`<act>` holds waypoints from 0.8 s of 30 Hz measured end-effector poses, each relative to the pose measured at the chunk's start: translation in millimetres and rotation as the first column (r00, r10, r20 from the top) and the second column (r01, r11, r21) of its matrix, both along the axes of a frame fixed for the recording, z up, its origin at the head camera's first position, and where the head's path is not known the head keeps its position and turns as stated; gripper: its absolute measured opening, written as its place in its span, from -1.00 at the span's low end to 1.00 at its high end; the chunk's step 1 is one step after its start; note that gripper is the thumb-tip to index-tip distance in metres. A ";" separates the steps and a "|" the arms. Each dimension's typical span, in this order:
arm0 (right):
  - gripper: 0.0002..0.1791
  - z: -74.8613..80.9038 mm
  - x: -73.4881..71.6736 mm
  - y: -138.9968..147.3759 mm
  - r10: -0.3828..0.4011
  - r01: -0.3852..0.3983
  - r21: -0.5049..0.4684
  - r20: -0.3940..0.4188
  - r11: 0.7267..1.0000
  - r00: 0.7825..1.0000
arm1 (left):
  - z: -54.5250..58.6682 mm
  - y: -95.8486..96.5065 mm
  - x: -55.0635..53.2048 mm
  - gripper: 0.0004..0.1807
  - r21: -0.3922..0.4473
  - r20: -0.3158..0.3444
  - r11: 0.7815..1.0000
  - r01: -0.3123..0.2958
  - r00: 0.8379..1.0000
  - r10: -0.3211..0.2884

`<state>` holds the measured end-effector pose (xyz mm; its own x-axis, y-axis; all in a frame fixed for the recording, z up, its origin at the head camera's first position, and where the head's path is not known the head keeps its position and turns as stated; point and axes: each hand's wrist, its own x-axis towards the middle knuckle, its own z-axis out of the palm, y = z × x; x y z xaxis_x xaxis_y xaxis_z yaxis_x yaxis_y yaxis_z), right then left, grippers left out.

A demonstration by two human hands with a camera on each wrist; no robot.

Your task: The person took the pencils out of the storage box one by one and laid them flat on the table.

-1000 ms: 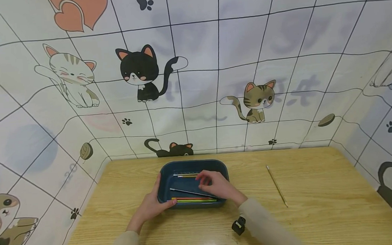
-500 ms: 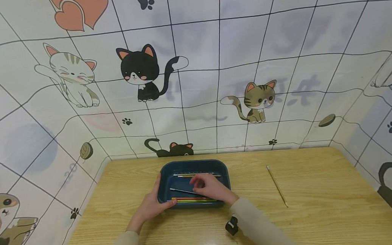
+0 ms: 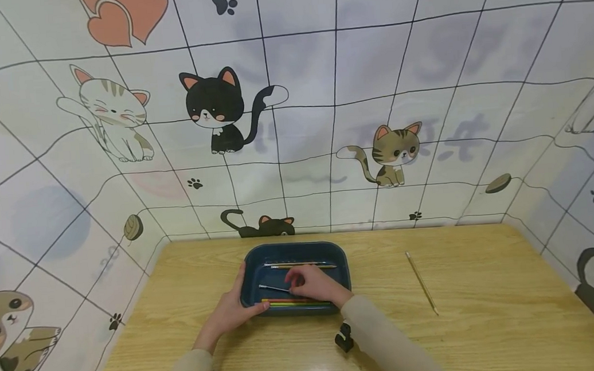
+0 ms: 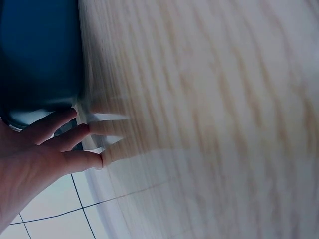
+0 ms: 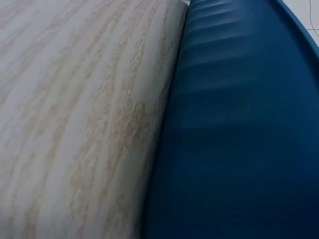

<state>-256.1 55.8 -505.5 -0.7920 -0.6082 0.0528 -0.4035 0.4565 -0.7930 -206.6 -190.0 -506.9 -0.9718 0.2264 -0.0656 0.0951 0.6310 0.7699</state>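
Note:
A dark blue tray sits on the wooden table. My left hand grips its near left corner, thumb at the front rim and fingers along the left side. In the left wrist view those fingers reach beside the tray's outer wall. Inside the tray, my right hand has curled fingers, thumb and fingertips right at a dark pencil with a pale end. The rest of that pencil is hidden behind the hand. Only the tray's blue wall and the table show in the right wrist view.
Along the tray's front wall lie a red pencil and a green pencil. More pencils lie near its back wall. One yellowish pencil rests on the table to the right. A cat-patterned cloth stands behind the table.
My right hand has moved left and lower inside the tray, its fingertips coming along the dark pencil toward its pale end. The left hand stays at the tray's corner.

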 end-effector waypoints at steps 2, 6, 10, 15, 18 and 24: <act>-0.81 -2.6 -1.8 -1.2 -0.002 0.002 0.017 -0.009 1.000 1.000 | -0.2 -0.4 0.2 0.25 0.001 -0.006 1.000 -0.004 1.000 0.004; -0.82 -5.1 -4.0 -3.2 -0.002 0.003 0.043 -0.019 0.999 1.000 | 0.2 -0.8 0.7 0.25 0.001 0.004 1.000 0.002 1.000 -0.002; -0.82 -4.1 -4.4 -5.4 -0.001 0.002 0.058 -0.023 0.998 1.000 | 1.6 -0.9 0.3 0.24 -0.019 -0.035 1.000 0.002 0.999 -0.002; -0.80 -2.9 -3.3 -8.3 -0.005 0.008 0.086 -0.039 0.996 0.999 | 2.7 -0.4 -0.4 0.25 -0.035 -0.057 0.999 0.000 0.998 -0.002; -0.79 -3.6 -3.4 -8.8 -0.006 0.013 0.121 -0.060 0.993 0.998 | 1.9 -0.4 -0.7 0.25 -0.035 -0.047 0.999 0.000 0.999 -0.001; -0.78 -8.6 -4.6 -9.0 -0.019 0.029 0.171 -0.060 0.985 0.998 | 1.0 0.0 0.2 0.25 -0.025 -0.032 1.000 -0.003 0.999 0.003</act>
<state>-260.8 46.8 -514.1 -0.8049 -0.5934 -0.0045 -0.4338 0.5935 -0.6779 -206.4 -190.0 -505.9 -0.9742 0.2221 -0.0401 0.1174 0.6504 0.7505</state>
